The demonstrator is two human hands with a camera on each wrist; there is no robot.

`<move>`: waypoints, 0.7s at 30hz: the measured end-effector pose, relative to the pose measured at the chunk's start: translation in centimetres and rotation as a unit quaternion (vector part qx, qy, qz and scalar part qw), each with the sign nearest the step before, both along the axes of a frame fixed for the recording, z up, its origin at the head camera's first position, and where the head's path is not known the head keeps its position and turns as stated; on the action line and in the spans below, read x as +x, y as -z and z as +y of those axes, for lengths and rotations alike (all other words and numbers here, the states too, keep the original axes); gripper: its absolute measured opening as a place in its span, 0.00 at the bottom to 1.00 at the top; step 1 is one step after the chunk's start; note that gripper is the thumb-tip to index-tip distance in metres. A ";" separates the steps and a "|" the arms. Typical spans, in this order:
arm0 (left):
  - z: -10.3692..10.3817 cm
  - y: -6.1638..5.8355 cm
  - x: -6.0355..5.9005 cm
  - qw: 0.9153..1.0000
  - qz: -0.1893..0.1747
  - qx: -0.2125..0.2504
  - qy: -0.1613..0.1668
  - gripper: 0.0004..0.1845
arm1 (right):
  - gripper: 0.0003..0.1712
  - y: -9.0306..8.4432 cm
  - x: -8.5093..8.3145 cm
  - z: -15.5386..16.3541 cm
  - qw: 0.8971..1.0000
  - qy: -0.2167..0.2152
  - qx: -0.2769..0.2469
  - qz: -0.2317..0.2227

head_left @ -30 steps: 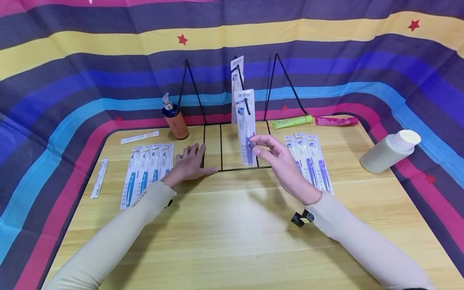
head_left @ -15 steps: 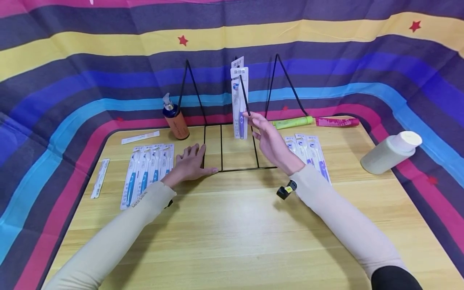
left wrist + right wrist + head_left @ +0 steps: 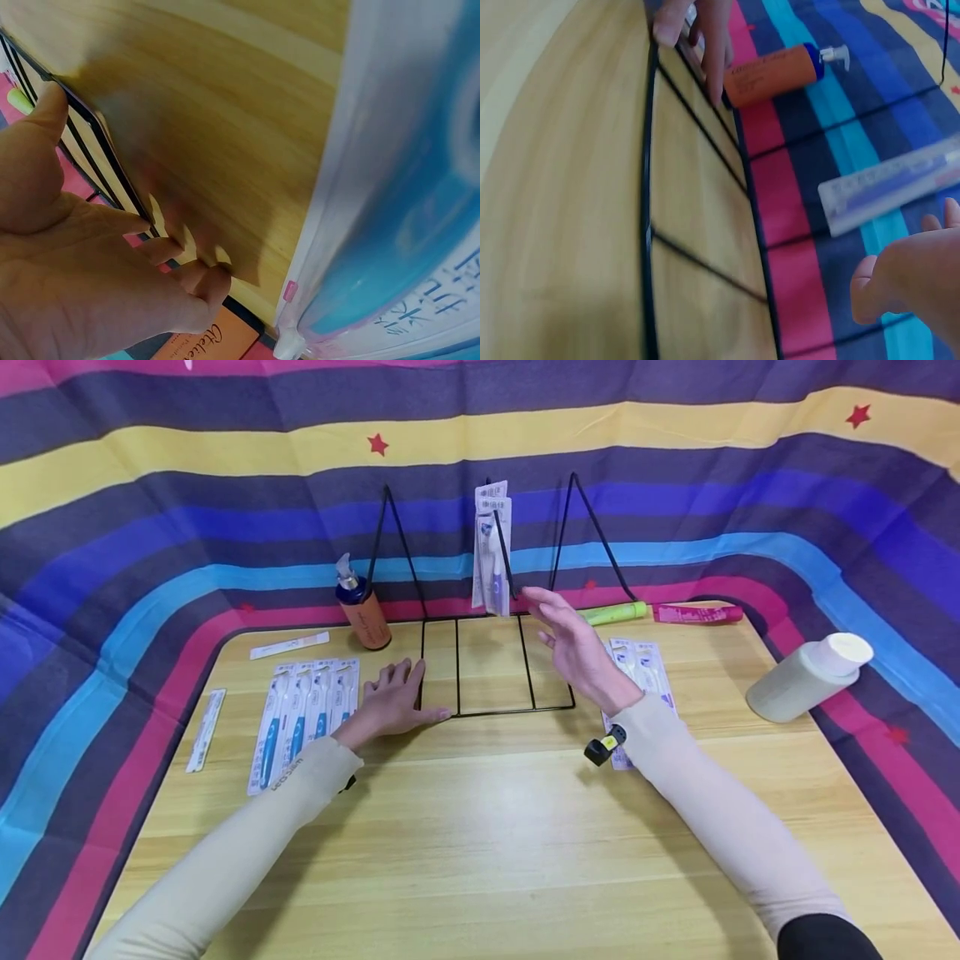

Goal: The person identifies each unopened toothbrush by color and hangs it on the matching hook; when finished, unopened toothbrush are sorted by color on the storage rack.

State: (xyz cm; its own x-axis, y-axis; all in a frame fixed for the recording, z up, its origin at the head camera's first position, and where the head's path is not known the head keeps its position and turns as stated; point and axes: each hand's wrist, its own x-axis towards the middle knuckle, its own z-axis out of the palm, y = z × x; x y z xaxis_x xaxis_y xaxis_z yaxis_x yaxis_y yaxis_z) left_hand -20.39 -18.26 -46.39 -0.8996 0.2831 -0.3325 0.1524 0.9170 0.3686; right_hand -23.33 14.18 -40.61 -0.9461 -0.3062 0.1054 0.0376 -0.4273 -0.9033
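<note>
Hanging on the wire rack point(image 3: 495, 693) hook near the table's point(image 3: 480, 827) back edge was a purple toothbrush pack point(image 3: 493, 556). Right hand point(image 3: 581, 647) hovered just beside it, fingers apart, gripping nothing. Left hand point(image 3: 390, 702) lay flat on the rack's base, fingers spread. Pack judged light, thin, bendy card-and-blister; best pinched at its lower edge. Pump bottle point(image 3: 363, 610) stood upright, white bottle point(image 3: 806, 675) lay tipped over; contents unseen.
</note>
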 end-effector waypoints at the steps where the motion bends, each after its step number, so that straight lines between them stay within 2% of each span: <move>1: 0.0 0.1 0.0 1.000 -0.002 -0.001 -0.001 0.64 | 0.19 0.1 0.1 0.6 1.000 0.003 0.001 -0.002; 7: 0.1 0.2 -0.1 1.000 0.002 -0.003 -0.005 0.64 | 0.21 0.8 1.1 4.4 0.999 0.031 0.009 0.001; 15: 0.3 -1.0 1.0 1.000 0.006 -0.007 -0.004 0.64 | 0.24 3.1 3.8 9.8 0.987 0.153 0.011 0.044; 18: 0.4 -1.3 1.2 1.000 0.008 -0.007 -0.002 0.64 | 0.25 3.8 4.8 11.9 0.982 0.176 0.054 0.031; 21: 0.4 -1.1 1.0 1.000 0.006 -0.002 -0.002 0.64 | 0.25 4.3 5.6 14.0 0.975 0.193 0.114 -0.007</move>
